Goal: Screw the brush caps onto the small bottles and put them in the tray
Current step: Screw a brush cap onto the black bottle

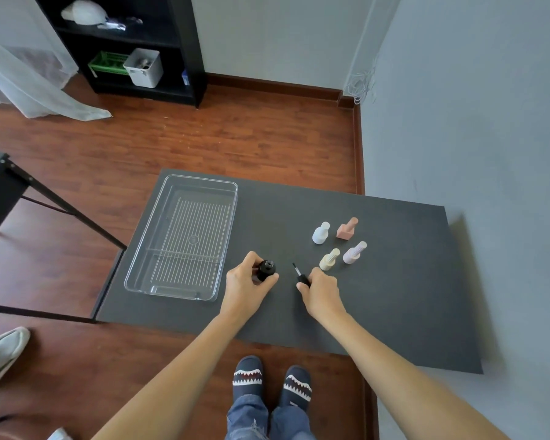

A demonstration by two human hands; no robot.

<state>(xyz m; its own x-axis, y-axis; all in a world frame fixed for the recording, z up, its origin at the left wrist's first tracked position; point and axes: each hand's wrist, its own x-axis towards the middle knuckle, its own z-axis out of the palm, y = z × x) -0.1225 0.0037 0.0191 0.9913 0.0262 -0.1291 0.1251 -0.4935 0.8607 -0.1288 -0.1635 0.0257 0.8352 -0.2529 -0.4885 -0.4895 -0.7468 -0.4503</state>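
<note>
My left hand (248, 285) grips a small black bottle (266, 270) with its neck uncovered, tilted toward me just above the dark table (378, 296). My right hand (321, 292) pinches a black brush cap (301, 277), its thin brush pointing up and to the left, a short gap from the bottle. Several capped pastel bottles stand to the right: white (320, 233), pink (346, 228), cream (329, 259) and lilac (353, 253). The clear plastic tray (185, 238) lies at the table's left with nothing inside it.
A black shelf unit (124, 46) with a green crate and a white bin stands across the wooden floor. A black metal frame (29, 192) is at the left, by the table edge. A grey wall runs along the right. My slippered feet (270, 381) are below the table's near edge.
</note>
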